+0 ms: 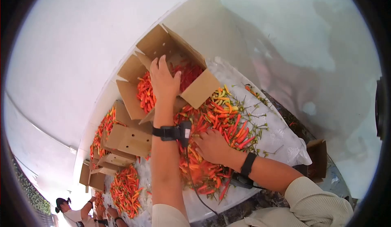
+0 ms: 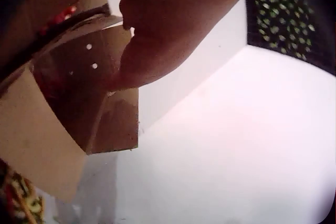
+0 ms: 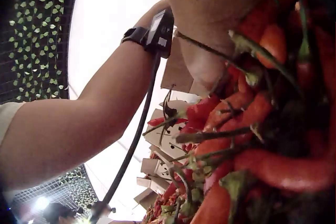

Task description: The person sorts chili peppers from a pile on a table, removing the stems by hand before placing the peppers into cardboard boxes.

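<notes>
My left hand (image 1: pixel 165 82) is over an open cardboard box (image 1: pixel 201 90), its fingers spread and no chili showing in them. Red chilies (image 1: pixel 188 75) lie inside that box. In the left wrist view the hand (image 2: pixel 163 35) covers part of the box wall (image 2: pixel 118 124). My right hand (image 1: pixel 214 146) rests on a loose heap of red and orange chilies (image 1: pixel 242 135), fingertips among them. From the right wrist, the hand (image 3: pixel 207 19) sits right against stemmed chilies (image 3: pixel 283 166), which hide its fingers.
More cardboard boxes (image 1: pixel 129 139) with chilies line the wall to the left. Another chili heap (image 1: pixel 125 192) lies lower left on the white plastic sheet (image 1: pixel 281 139). Green stems and yellowish chilies (image 1: pixel 222 96) scatter near the box. A person (image 1: pixel 75 214) works farther along.
</notes>
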{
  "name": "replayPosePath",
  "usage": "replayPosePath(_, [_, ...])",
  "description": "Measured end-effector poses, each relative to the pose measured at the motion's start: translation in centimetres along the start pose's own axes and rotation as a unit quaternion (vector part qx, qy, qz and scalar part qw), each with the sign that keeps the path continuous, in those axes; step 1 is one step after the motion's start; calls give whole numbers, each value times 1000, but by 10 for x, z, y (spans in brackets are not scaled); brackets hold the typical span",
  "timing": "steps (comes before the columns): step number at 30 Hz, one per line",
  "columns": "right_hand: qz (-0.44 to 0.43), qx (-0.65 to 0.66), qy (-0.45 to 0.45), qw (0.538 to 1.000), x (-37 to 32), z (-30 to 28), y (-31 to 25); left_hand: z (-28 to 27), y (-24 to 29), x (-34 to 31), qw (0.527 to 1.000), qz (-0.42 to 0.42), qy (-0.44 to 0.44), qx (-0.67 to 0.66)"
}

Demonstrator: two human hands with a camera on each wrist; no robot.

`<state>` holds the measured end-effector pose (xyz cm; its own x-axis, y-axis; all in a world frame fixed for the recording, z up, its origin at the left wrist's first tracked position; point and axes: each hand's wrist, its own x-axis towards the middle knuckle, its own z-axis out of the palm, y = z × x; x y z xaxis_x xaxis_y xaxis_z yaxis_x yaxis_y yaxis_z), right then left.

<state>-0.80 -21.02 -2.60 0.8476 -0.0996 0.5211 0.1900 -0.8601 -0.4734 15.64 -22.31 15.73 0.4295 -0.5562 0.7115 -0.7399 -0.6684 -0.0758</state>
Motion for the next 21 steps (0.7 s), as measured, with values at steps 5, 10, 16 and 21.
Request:
replayPosePath(5, [-10,0,-6,1000,2,-4,1,-31,-16,-33,997,19,20,-71])
replayPosePath(10, [-21,-4,-12,1000,6,-2,4,-66,-36,-142,916,-151,-7,-371])
replayPosePath(16, [-68,51,84,993,12,0,5,-93,-52,-256,842,-341,71,-412])
replayPosePath(21, [-50,104,156,981,16,-15,-1,-77,-48,-282,778,-402,173,-452])
